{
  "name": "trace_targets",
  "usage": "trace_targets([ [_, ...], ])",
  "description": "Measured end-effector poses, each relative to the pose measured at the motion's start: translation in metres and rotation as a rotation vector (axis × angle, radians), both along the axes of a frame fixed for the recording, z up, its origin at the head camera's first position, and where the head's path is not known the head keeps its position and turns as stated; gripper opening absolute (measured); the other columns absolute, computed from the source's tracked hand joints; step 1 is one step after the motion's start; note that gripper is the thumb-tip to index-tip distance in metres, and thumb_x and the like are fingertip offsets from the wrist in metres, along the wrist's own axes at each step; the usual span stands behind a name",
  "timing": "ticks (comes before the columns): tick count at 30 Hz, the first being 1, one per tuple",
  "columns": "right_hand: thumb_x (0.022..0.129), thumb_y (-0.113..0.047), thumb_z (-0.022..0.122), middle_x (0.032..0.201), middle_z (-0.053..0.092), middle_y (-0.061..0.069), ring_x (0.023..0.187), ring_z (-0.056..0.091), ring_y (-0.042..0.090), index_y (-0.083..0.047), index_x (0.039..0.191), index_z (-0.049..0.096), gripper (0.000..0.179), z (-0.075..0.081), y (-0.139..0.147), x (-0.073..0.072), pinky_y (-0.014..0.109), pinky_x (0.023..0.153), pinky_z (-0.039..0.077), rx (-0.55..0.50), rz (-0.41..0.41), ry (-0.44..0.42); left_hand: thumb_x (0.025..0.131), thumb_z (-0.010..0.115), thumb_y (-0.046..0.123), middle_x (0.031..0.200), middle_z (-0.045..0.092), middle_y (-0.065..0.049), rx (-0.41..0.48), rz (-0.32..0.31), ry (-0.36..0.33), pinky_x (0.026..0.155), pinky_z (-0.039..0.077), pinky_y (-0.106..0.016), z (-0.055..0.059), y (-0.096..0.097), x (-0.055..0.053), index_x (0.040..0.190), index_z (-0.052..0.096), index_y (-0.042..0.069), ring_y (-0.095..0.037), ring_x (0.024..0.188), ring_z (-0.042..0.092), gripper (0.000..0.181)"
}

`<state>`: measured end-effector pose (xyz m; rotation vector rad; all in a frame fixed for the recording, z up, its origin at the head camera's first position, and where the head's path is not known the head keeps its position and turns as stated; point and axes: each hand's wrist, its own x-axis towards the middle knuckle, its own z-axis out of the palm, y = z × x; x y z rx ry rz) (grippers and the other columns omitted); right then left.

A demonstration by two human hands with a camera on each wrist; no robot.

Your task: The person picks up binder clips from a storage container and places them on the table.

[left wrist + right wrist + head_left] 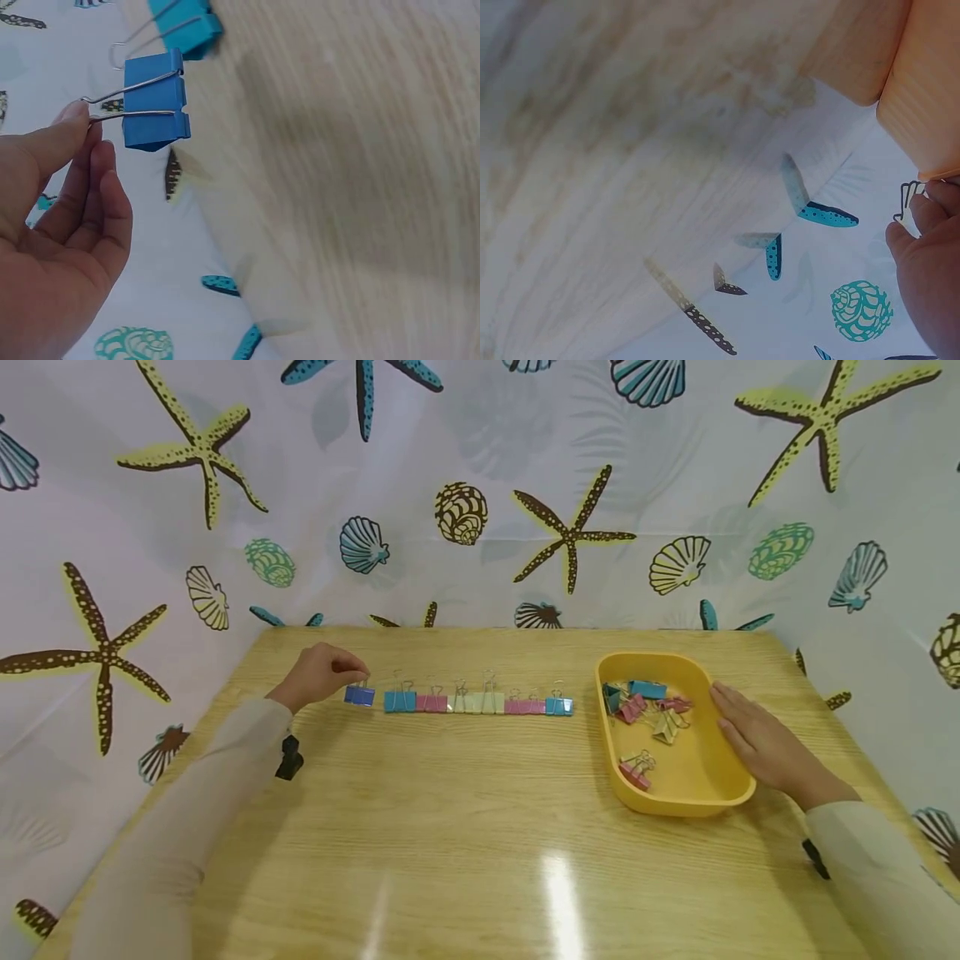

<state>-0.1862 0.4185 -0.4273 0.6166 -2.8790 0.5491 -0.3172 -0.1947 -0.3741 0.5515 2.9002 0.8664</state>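
Note:
My left hand [324, 673] pinches a dark blue binder clip [360, 696] by its wire handles, thumb against fingertips. In the left wrist view the blue clip [154, 101] hangs from those handles beside a teal clip [184, 26]. A row of binder clips stands on the table just right of it: a light blue clip [400, 702] at the left end, then pink, pale yellow and pink ones, and another blue clip [558, 706] at the right end. My right hand [765, 745] rests with straight fingers on the right rim of a yellow tray [697, 772].
Inside the tray lie several loose clips, among them a blue clip [647, 689], a yellow clip [666, 727] and a pink clip [636, 775]. A patterned cloth [480, 460] rises behind the wooden table [450, 827] and along its sides.

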Motion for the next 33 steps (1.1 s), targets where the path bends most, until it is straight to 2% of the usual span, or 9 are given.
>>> trace_targets([
  [9,0.106,-0.018,0.034,0.153,0.019,0.029,0.143,0.013,0.043,0.008,0.149,0.02,0.052,0.001,-0.002,0.0,0.048,0.117,0.003,0.005,-0.007,-0.016,0.094,0.063,0.014,0.102,0.071,-0.017,0.037,0.059,0.003,0.083,0.051,-0.047,-0.025,-0.001,-0.002,0.105,0.072,0.0,-0.032,0.092,0.065,0.021],
  [13,0.106,-0.017,0.034,0.153,0.019,0.03,0.143,0.012,0.042,0.009,0.148,0.02,0.051,0.002,-0.002,-0.001,0.05,0.116,0.003,0.0,0.0,-0.012,0.093,0.063,0.014,0.102,0.07,-0.018,0.034,0.073,0.034,0.085,0.049,-0.049,-0.033,0.0,-0.006,0.105,0.072,0.0,-0.034,0.092,0.065,0.02],
  [18,0.106,-0.016,0.034,0.152,0.02,0.031,0.143,0.013,0.043,0.009,0.148,0.021,0.051,0.001,-0.002,-0.001,0.048,0.117,0.001,-0.001,0.002,-0.011,0.093,0.064,0.014,0.104,0.07,-0.017,0.04,0.099,0.036,0.084,0.05,-0.048,-0.042,-0.001,-0.012,0.105,0.073,0.001,-0.033,0.093,0.064,0.019],
  [26,0.106,-0.018,0.034,0.153,0.02,0.03,0.142,0.014,0.045,0.008,0.149,0.02,0.051,-0.001,-0.001,-0.001,0.047,0.117,0.001,0.005,-0.005,-0.023,0.094,0.062,0.012,0.107,0.069,-0.018,0.059,0.103,0.009,0.085,0.049,-0.048,-0.044,-0.001,-0.014,0.107,0.072,0.001,-0.033,0.095,0.063,0.02],
  [33,0.106,-0.017,0.034,0.153,0.02,0.029,0.142,0.015,0.045,0.008,0.148,0.021,0.051,-0.001,-0.001,-0.003,0.044,0.117,0.001,0.017,0.002,0.0,0.094,0.062,0.009,0.105,0.069,-0.019,0.031,0.039,0.044,0.084,0.05,-0.049,-0.04,0.001,-0.016,0.105,0.072,-0.001,-0.035,0.094,0.064,0.018],
])
